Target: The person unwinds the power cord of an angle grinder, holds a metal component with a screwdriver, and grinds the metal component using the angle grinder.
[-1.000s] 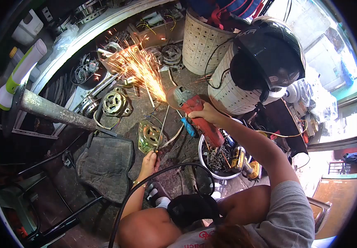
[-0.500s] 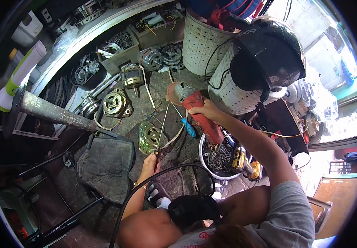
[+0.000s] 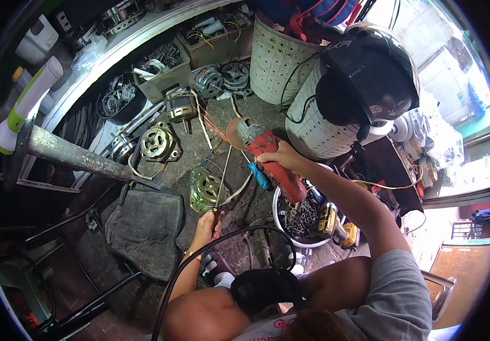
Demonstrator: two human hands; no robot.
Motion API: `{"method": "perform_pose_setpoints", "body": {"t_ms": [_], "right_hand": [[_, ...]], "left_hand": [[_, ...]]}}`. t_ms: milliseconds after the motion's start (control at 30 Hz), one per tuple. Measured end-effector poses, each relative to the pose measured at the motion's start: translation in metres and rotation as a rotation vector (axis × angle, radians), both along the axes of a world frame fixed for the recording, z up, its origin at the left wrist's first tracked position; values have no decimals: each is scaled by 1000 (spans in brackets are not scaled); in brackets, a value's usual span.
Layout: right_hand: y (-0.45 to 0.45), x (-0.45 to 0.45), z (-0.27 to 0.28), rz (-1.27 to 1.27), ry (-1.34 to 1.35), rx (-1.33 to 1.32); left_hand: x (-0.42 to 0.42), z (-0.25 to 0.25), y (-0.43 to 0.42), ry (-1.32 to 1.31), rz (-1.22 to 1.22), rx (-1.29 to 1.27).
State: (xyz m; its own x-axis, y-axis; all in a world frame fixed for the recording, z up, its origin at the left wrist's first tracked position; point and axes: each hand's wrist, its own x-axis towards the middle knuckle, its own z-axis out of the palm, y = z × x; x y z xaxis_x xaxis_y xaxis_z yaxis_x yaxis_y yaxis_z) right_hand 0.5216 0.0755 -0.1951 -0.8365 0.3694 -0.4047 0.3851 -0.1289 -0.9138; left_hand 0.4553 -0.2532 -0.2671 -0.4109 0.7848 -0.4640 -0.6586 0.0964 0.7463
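My right hand is wrapped round the body of a red angle grinder. The grinder's disc meets the tip of a long thin screwdriver, and orange sparks fly off toward the upper left. My left hand is closed on the screwdriver's dark handle, low and left of the grinder. Beside the shaft lies a brass-coloured motor cover. A blue-handled screwdriver rests on the floor, partly hidden behind the grinder.
A basin of screws with a yellow drill stands right of my knees. Electric motors lie at the left. White perforated drums and a black helmet stand at the back. A black cable loops over my lap.
Orange sparks now stream from the disc; none showed before. The grinder has shifted slightly left and down, and its disc has come to the screwdriver's tip. My left hand has barely moved.
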Motion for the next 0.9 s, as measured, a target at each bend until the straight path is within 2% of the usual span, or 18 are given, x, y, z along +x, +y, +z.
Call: {"method": "perform_pose_setpoints", "body": {"t_ms": [233,900], "right_hand": [[1,1,-4,-6,-31,29],[0,-4,19,-46,-42,15]], "left_hand": [[0,-7,0,115,-19,10],[0,-5,-4,3,-10,28]]}}
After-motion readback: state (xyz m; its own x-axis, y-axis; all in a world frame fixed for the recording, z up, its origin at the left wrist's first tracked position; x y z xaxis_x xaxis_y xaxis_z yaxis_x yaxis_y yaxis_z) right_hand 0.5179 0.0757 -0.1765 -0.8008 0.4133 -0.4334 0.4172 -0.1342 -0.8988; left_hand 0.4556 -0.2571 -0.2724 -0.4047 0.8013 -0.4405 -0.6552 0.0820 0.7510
